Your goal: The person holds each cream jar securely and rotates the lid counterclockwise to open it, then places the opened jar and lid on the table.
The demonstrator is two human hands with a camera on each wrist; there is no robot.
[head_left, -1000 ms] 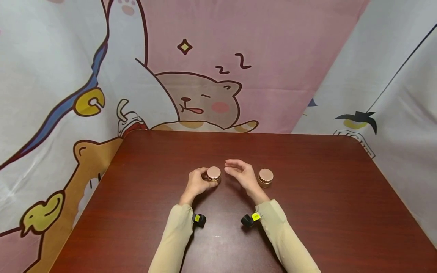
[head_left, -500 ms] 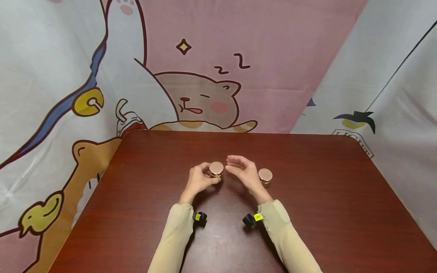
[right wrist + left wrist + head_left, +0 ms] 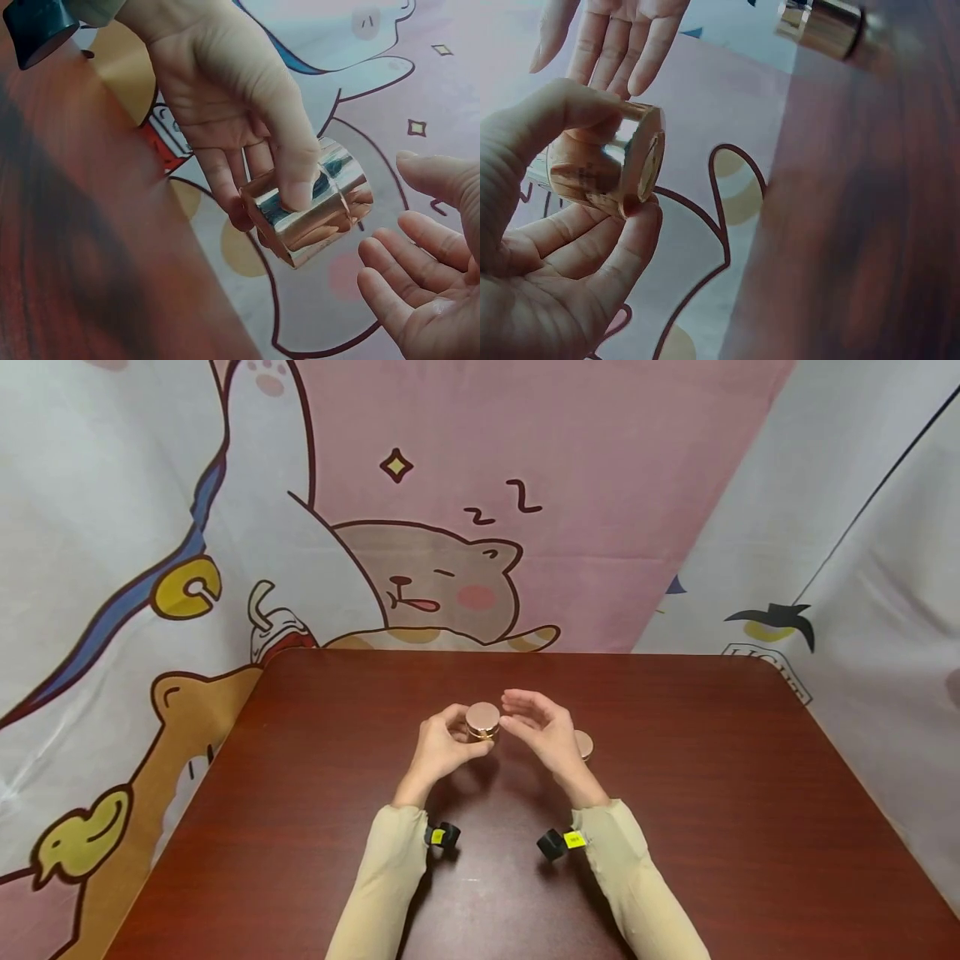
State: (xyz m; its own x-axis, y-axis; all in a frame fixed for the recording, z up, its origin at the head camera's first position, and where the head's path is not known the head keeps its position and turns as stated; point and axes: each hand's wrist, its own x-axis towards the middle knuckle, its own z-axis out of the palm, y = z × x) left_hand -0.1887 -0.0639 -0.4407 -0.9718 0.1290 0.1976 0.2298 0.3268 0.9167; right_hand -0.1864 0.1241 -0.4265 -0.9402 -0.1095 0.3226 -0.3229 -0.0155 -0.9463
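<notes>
Holding gold jar [image 3: 482,720] in left hand [image 3: 438,747], pinched between thumb and curled fingers, raised above brown table [image 3: 712,802]. Holding right hand [image 3: 553,737] just beside jar, with fingers loosely extended, grasping nothing. Noting second jar [image 3: 584,744] on table, partly hidden by right hand.

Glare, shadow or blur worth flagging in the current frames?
Head: pale glare on the table between the sleeves, soft shadow on the wood below the held jar. Left wrist: table blurred along the right, held jar sharper, with a bright highlight. Right wrist: table blurred at left, mirror-like reflections on the held jar.
</notes>
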